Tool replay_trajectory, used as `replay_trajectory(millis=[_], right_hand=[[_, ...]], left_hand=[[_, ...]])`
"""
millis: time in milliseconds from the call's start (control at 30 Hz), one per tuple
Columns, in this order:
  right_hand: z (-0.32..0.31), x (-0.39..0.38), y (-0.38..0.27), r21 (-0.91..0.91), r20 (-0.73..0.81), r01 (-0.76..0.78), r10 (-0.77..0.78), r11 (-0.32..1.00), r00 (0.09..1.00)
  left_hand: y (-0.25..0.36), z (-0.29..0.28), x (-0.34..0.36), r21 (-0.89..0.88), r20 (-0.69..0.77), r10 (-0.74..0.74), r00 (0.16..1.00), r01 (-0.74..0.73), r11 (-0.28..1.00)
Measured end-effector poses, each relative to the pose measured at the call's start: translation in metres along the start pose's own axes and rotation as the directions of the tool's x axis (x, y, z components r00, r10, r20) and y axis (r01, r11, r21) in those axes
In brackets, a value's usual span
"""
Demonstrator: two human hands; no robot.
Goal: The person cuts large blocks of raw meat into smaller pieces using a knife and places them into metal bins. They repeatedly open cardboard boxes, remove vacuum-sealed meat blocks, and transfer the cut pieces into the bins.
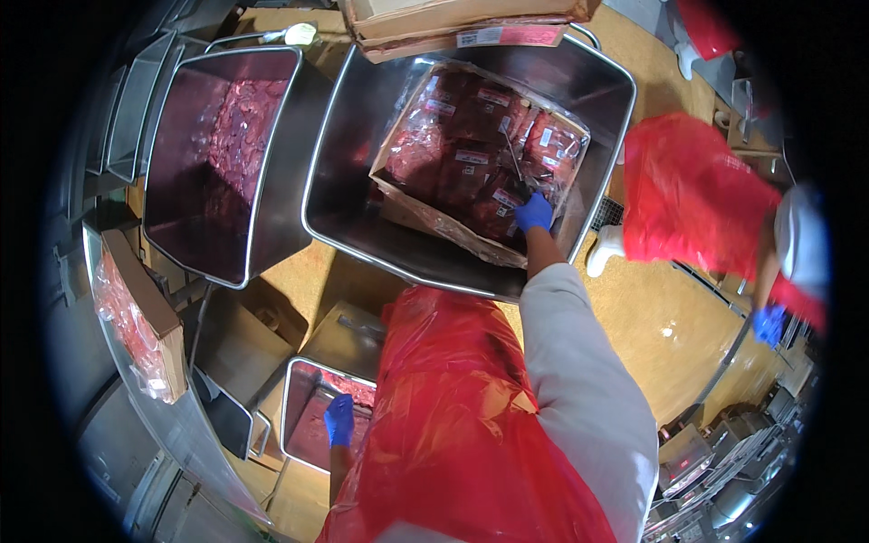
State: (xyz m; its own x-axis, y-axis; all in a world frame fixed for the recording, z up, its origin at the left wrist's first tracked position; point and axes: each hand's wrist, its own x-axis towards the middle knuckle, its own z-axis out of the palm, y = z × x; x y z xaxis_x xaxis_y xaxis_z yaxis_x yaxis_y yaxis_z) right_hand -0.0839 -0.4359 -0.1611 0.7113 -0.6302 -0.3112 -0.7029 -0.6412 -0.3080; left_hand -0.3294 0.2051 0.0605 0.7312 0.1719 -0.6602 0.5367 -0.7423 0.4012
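Note:
My right hand [533,213], blue-gloved, grips a thin metal tool [511,149], apparently a hook, over packaged red meat [466,181] with labels. The packages fill a plastic-lined cardboard box [407,204] inside a large steel bin [349,244]. My left hand [339,418], also gloved, hangs low at the left of my red apron [453,380], over a smaller steel bin [299,425] with red meat in it. Its fingers look loosely bent and hold nothing that I can see.
Another steel bin [262,208] of loose meat stands at left, a flattened-looking plastic-and-cardboard piece [136,317] below it. Another box [462,18] tops the frame. A co-worker in a red apron [688,190], blue-gloved, is at right; another person [701,27] is at top right on the yellow floor [688,353].

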Motion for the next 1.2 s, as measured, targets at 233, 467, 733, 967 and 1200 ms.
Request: replay_trajectory(millis=[233, 467, 733, 967, 1200], right_hand=[[-0.03, 0.023, -0.029, 0.058, -0.179, -0.118, 0.127, 0.991, 0.976], [-0.018, 0.062, -0.042, -0.148, 0.12, 0.203, -0.186, 0.968, 0.975], [-0.109, 0.087, -0.02, 0.124, -0.133, 0.425, -0.41, 0.896, 0.902], [-0.225, 0.01, -0.131, 0.746, 0.209, 0.152, -0.445, 0.648, 0.871], [-0.258, -0.194, -0.279, 0.854, 0.472, -0.473, -0.702, 0.216, 0.533]], left_hand=[[-0.031, 0.045, -0.004, -0.031, 0.135, 0.001, 0.991, 0.003, 1.0], [0.012, 0.032, -0.027, -0.045, -0.111, -0.072, 0.991, 0.067, 0.997], [0.066, 0.067, -0.036, -0.235, -0.248, -0.078, 0.966, 0.018, 0.972], [0.309, 0.056, 0.036, -0.39, -0.25, 0.279, 0.927, -0.36, 0.848], [0.372, 0.0, 0.007, 0.106, -0.606, 0.6, 0.522, -0.695, 0.712]])
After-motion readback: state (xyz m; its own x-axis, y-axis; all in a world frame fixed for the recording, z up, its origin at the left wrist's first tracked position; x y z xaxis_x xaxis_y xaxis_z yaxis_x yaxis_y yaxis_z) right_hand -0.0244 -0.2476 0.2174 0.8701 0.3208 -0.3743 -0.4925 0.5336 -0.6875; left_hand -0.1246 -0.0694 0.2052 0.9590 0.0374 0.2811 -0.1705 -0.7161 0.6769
